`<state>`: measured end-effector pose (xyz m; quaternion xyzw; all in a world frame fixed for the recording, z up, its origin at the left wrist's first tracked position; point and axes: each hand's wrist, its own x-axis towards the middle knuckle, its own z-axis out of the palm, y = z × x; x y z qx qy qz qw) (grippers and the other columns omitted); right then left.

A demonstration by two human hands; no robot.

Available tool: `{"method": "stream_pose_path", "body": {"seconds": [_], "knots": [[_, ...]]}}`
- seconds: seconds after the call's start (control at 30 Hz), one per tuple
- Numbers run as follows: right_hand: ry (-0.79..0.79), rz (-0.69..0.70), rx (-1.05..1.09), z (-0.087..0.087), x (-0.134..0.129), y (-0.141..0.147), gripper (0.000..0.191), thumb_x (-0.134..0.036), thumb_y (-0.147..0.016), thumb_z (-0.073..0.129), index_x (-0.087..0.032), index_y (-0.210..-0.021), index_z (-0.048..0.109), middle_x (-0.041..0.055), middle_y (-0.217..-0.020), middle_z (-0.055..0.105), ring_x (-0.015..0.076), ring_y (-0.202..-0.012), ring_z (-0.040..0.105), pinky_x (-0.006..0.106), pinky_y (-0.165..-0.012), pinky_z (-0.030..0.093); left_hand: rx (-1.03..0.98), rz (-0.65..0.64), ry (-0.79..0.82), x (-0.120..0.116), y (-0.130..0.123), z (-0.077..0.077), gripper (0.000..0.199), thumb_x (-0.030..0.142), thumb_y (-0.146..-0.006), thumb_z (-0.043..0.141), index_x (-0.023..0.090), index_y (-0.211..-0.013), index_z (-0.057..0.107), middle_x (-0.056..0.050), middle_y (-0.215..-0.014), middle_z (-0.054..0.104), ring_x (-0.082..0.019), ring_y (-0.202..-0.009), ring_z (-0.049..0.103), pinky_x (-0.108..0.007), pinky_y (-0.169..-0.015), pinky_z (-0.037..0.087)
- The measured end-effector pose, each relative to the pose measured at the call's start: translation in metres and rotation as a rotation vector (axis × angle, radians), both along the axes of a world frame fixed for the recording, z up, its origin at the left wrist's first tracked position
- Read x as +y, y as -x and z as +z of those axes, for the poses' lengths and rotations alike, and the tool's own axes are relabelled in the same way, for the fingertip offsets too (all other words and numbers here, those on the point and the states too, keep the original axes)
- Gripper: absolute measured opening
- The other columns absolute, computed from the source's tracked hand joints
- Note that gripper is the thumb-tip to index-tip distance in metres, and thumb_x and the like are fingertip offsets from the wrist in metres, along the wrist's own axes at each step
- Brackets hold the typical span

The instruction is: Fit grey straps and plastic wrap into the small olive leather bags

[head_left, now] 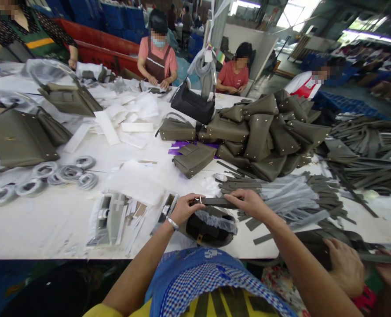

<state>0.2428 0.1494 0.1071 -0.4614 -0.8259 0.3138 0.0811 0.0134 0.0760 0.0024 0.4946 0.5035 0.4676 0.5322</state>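
The left hand (186,208) and right hand (248,203) were both pinched on a strap (218,202) by the near bag (217,240); a pile (261,134) lay farther right on the worktop (53,231).

On the table (56,233), a bag (211,234) is sitting at the near edge, a strap (218,202) running near its far side between left hand (184,210) and right hand (250,203). A tape dispenser (111,215) is standing to the left, rolls (65,173) lying beyond. Farther back, a heap of bags (259,136) is lying behind loose straps (327,200).
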Motion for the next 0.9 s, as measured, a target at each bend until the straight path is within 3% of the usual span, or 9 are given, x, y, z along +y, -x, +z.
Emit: {"method": "stream_pose_path", "body": {"seconds": [0.23, 0.3, 0.43, 0.53, 0.67, 0.9], "knots": [[-0.117, 0.077, -0.25, -0.014, -0.001, 0.013, 0.039, -0.047, -0.084, 0.051, -0.023, -0.06, 0.068, 0.0013, -0.056, 0.064, 0.0158, -0.053, 0.053, 0.028, -0.052, 0.029, 0.138, -0.068, -0.112, -0.003, -0.002, 0.008, 0.038, 0.039, -0.069, 0.072, 0.019, -0.102, 0.069, -0.006, -0.099, 0.069, -0.02, -0.091, 0.061, -0.029, -0.083, 0.046], [-0.196, 0.083, -0.313, -0.016, -0.005, 0.02, 0.036, -0.044, -0.086, 0.05, -0.023, -0.063, 0.069, 0.0034, -0.06, 0.066, 0.0171, -0.058, 0.056, 0.028, -0.055, 0.031, 0.176, -0.064, -0.137, -0.003, -0.004, 0.008, 0.037, 0.04, -0.07, 0.071, 0.021, -0.102, 0.069, -0.005, -0.1, 0.069, -0.02, -0.093, 0.061, -0.029, -0.085, 0.045], [-0.349, 0.224, -0.319, -0.013, -0.02, 0.041, 0.03, -0.042, -0.087, 0.052, -0.022, -0.104, 0.066, 0.0084, -0.095, 0.07, 0.0231, -0.089, 0.06, 0.033, -0.083, 0.038, 0.231, -0.056, -0.157, -0.001, -0.011, 0.002, 0.033, 0.037, -0.071, 0.07, 0.02, -0.1, 0.068, -0.005, -0.099, 0.07, -0.02, -0.092, 0.062, -0.03, -0.086, 0.046], [-0.29, 0.333, -0.326, -0.011, -0.028, 0.054, 0.056, -0.048, -0.082, 0.059, -0.021, -0.129, 0.048, 0.0113, -0.117, 0.062, 0.0259, -0.103, 0.056, 0.036, -0.088, 0.038, 0.243, -0.046, -0.145, -0.001, -0.014, -0.002, 0.036, 0.032, -0.071, 0.07, 0.017, -0.103, 0.064, -0.005, -0.097, 0.069, -0.019, -0.089, 0.062, -0.031, -0.083, 0.048], [-0.163, 0.335, -0.343, -0.017, -0.028, 0.057, 0.068, -0.041, -0.08, 0.063, -0.025, -0.139, 0.034, 0.0092, -0.109, 0.065, 0.0249, -0.099, 0.058, 0.032, -0.078, 0.042, 0.185, -0.053, -0.179, -0.003, -0.014, -0.002, 0.037, 0.027, -0.07, 0.07, 0.018, -0.104, 0.058, -0.004, -0.099, 0.066, -0.017, -0.09, 0.062, -0.028, -0.082, 0.049], [-0.147, 0.277, -0.111, -0.035, -0.023, 0.046, 0.057, -0.044, -0.075, 0.068, -0.025, -0.127, 0.052, 0.008, -0.104, 0.067, 0.0236, -0.096, 0.059, 0.033, -0.082, 0.044, 0.299, 0.015, -0.209, -0.01, -0.009, -0.003, 0.03, 0.031, -0.07, 0.07, 0.02, -0.096, 0.059, -0.001, -0.091, 0.067, -0.017, -0.085, 0.062, -0.028, -0.077, 0.048]]}}
